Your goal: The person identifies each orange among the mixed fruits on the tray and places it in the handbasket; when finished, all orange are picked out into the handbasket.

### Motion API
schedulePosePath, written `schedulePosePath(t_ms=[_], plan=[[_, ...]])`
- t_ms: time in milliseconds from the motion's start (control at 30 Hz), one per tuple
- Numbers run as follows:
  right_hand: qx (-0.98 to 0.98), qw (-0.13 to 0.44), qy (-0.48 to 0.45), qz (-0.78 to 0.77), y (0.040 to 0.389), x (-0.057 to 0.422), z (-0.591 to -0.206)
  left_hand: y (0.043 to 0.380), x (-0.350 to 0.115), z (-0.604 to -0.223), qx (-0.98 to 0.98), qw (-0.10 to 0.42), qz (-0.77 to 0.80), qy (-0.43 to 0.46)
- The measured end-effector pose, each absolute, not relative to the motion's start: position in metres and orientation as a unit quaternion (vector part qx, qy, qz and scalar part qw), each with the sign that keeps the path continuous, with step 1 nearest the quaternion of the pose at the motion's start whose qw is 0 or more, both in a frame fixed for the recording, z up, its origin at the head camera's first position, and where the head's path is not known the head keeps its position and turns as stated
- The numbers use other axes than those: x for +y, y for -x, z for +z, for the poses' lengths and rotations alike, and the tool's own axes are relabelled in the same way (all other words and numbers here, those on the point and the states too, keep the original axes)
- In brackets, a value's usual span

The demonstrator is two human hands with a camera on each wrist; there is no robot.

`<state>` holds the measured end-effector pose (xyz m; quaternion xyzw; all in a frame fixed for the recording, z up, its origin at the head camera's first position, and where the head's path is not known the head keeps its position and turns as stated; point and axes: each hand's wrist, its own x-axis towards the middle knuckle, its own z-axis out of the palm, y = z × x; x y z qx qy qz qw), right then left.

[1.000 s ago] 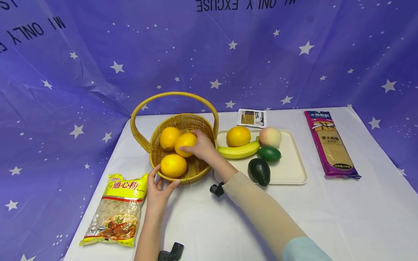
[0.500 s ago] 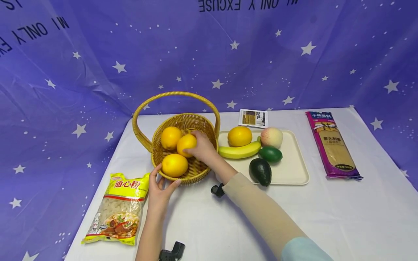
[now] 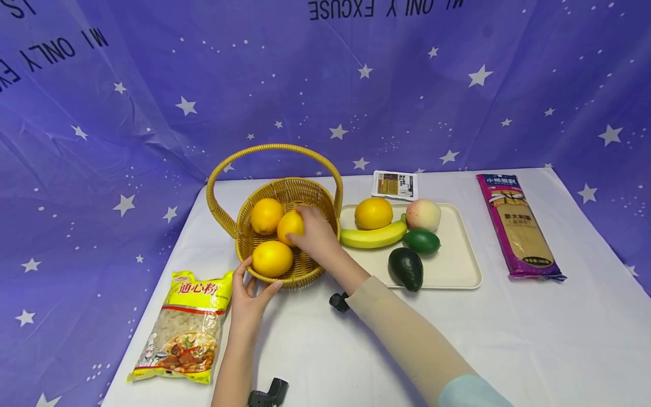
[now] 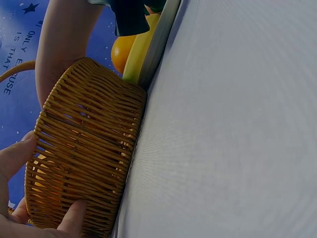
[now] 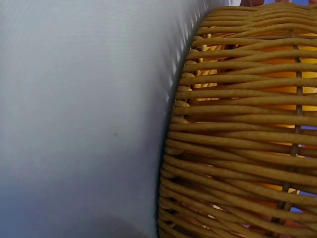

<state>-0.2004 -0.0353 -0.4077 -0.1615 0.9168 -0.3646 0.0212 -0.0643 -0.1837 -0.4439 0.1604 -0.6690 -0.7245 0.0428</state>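
Note:
In the head view, a wicker basket (image 3: 305, 275) with a tall handle holds several yellow-orange lemons. My right hand (image 3: 317, 237) reaches in over the right rim and grips one lemon (image 3: 289, 228), covering its right side. A second lemon (image 3: 267, 216) lies behind it to the left, and another lemon (image 3: 272, 259) sits by the front rim. At the basket's front left, my left hand (image 3: 249, 302) holds the rim and side, thumb apart from the fingers. The left wrist view shows its fingers against the weave; in the right wrist view, the basket wall (image 5: 242, 129) hides most of the right hand.
A cream tray (image 3: 458, 265) on the right bears a lemon (image 3: 373, 213), banana (image 3: 373, 235), peach (image 3: 424, 215), green lime-like fruit (image 3: 422, 241) and avocado (image 3: 405, 268). Around lie a macaroni bag (image 3: 185, 333), a spaghetti pack (image 3: 521, 226) and a small sachet (image 3: 394, 184).
My right hand has shifted slightly within the basket and covers more of the lemon it grips. My left hand stays at the rim. The head view has moved a little.

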Motion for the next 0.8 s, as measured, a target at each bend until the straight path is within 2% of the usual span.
schedulePosePath(t_ms=[367,800], plan=[[0.905,0.010,0.168,-0.390,0.195,-0.030,-0.404,0.064,-0.183,-0.446,-0.669,0.055,-0.726,-0.149],[0.880,-0.032,0.172,-0.442,0.162,0.008,-0.367,0.064,-0.184,-0.443,-0.675,0.038,-0.718,-0.167]])
